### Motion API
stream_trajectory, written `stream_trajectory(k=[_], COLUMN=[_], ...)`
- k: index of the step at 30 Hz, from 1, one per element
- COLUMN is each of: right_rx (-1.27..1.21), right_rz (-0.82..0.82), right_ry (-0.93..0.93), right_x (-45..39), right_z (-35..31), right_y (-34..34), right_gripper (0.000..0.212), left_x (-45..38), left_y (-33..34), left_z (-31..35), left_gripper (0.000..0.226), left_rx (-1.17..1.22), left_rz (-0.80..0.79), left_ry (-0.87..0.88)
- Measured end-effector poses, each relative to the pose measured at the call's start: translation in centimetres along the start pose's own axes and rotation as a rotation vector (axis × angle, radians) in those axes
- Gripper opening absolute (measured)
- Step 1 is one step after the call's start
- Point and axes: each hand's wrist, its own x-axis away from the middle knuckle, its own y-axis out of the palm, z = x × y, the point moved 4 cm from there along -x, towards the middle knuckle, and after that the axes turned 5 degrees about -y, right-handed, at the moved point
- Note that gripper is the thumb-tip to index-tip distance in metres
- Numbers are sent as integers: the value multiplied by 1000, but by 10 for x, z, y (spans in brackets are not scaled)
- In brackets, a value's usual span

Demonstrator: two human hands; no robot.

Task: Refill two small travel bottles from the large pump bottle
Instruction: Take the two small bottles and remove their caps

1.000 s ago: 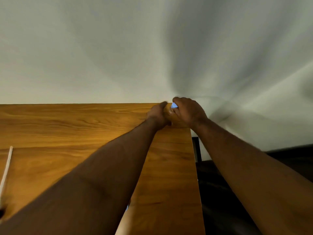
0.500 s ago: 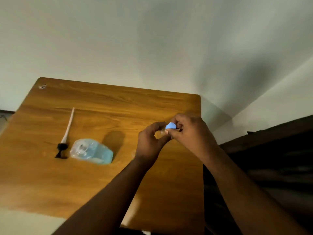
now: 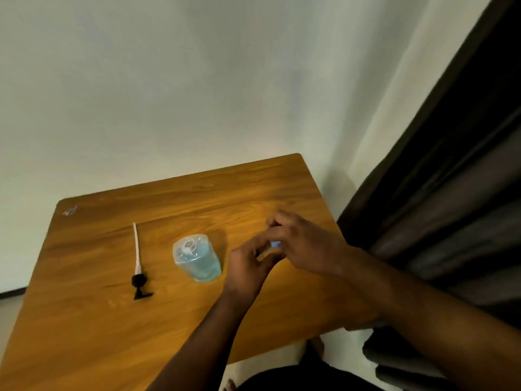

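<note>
The large clear bottle (image 3: 197, 258) with blue liquid stands open-necked on the wooden table (image 3: 112, 320). Its black pump head with a white tube (image 3: 137, 262) lies flat to the left of it. Right of the bottle, my left hand (image 3: 248, 263) and my right hand (image 3: 304, 246) meet above the table around a small item with a blue cap (image 3: 275, 244). Fingers hide most of that item; it looks like a small travel bottle. My right fingers pinch the blue cap, and my left fingers hold the part below it.
A white wall rises behind the table. Dark curtains (image 3: 451, 193) hang at the right, close to the table's right edge. A small mark or sticker (image 3: 69, 210) sits at the far left corner. Pale floor shows below the near edge.
The view has swung down and left, bringing the bottle and pump toward the centre. Both hands stay together on the blue-capped item, now lower and nearer the large bottle.
</note>
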Motion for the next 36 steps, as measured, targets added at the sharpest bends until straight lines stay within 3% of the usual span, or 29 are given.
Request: stream_trajectory(k=[3, 6, 8, 12, 15, 18, 21, 25, 29, 32, 36], right_rx=[-51, 129, 93, 3, 147, 132, 55, 75, -112, -300, -375], right_rz=[118, 223, 212, 154, 230, 213, 180, 269, 432, 422, 386], right_ry=[222, 379, 361, 306, 388, 297, 196, 175, 335, 446, 554], right_x=[4, 3, 3, 2, 1, -2, -2, 4, 12, 16, 14], right_z=[-20, -41, -56, -74, -79, -90, -93, -77, -41, -8, 40], right_y=[14, 19, 26, 34, 33, 31, 26, 15, 16, 42, 87], right_gripper=[56, 35, 19, 60, 43, 17, 26, 47, 40, 35, 31], left_x=[12, 24, 33, 44, 45, 48, 45, 37, 31, 22, 10], left_y=[-17, -29, -38, -53, -59, -61, -64, -60, -52, -37, -11], left_z=[-15, -20, -21, -22, -21, -23, -25, -35, -44, -54, -77], left_gripper=[27, 28, 33, 34, 33, 32, 29, 37, 42, 43, 44], left_rx=[26, 26, 10, 38, 37, 9, 15, 81, 106, 118, 62], left_rz=[-49, -69, -74, -86, -87, -65, -51, -143, -74, -50, -61], left_ry=[29, 35, 49, 62, 62, 43, 7, -132, -181, -250, -324])
